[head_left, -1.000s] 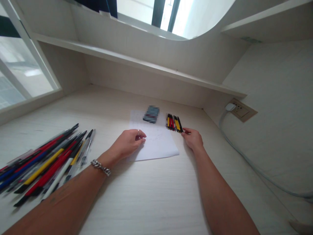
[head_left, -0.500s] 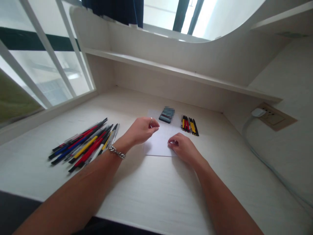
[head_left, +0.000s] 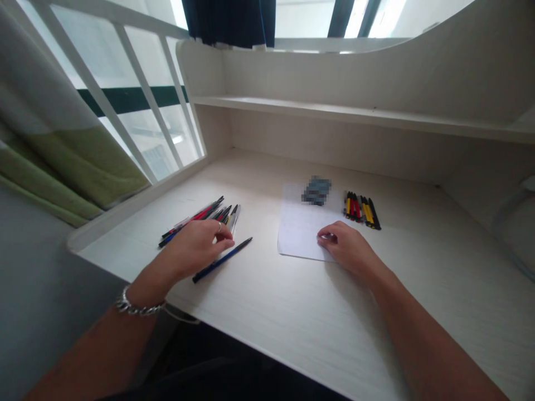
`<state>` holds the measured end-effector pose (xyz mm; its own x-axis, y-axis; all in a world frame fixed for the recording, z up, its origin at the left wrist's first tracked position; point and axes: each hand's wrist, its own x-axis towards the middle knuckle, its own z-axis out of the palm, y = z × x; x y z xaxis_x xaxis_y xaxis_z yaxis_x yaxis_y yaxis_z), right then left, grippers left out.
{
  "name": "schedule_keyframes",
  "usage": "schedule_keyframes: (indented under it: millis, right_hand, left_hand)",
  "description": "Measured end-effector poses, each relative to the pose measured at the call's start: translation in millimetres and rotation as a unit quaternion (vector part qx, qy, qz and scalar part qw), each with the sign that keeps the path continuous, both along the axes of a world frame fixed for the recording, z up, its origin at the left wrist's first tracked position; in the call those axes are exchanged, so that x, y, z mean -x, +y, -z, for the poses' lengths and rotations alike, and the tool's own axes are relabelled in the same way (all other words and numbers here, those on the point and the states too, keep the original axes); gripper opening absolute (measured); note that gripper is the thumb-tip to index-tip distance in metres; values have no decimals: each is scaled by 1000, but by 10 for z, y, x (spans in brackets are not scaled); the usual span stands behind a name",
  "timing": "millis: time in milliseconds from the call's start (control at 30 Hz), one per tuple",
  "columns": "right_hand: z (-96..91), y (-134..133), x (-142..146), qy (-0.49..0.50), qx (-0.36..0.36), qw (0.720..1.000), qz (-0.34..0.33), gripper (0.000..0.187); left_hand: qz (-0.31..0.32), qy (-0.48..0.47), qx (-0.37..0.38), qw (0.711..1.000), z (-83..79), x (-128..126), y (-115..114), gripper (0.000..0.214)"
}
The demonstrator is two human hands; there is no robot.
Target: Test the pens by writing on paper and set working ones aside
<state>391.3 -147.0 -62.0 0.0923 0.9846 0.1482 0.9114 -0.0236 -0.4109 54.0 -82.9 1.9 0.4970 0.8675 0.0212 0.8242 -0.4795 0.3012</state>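
Observation:
My left hand (head_left: 203, 245), a ring on one finger, reaches over the pile of pens (head_left: 196, 214), its thumb and forefinger curled together. Anything between those fingertips is hidden. Just below them a blue pen (head_left: 221, 260) lies slanted on the desk, apart from the pile. The hand covers much of the pile; black, red, blue and clear barrels show around it. My right hand (head_left: 343, 242) rests on the near right part of a white sheet of paper (head_left: 298, 234), fingers curled in a loose pinch with nothing visible in them.
On the back of the paper lies a phone (head_left: 316, 190), partly blurred out. Several yellow, red and black pens (head_left: 361, 210) form a row to its right. Behind the white desk (head_left: 267, 301) runs a shelf (head_left: 313, 108). A railing (head_left: 146, 89) and curtain (head_left: 62, 145) stand left.
My left hand has moved from above the paper left to the pen pile. A blue pen now lies apart from it. The camera view has turned left; my right hand stays on the paper.

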Motion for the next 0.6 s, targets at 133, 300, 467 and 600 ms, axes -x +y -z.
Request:
schedule_keyframes:
  millis: [133, 300, 467, 600]
  right_hand:
    - [13, 11, -10, -6, -1, 1000, 0, 15]
    - [20, 18, -17, -9, -6, 1000, 0, 14]
    - [13, 17, -14, -6, -8, 1000, -1, 15]
    - [12, 16, -4, -3, -9, 1000, 4, 14]
  left_hand:
    - [-34, 33, -20, 999, 203, 99, -214, 28]
    - [-49, 41, -37, 997, 282, 55, -281, 24]
    - [-53, 49, -37, 997, 325, 50, -276, 25]
    - [-53, 64, -43, 996, 287, -3, -256, 27]
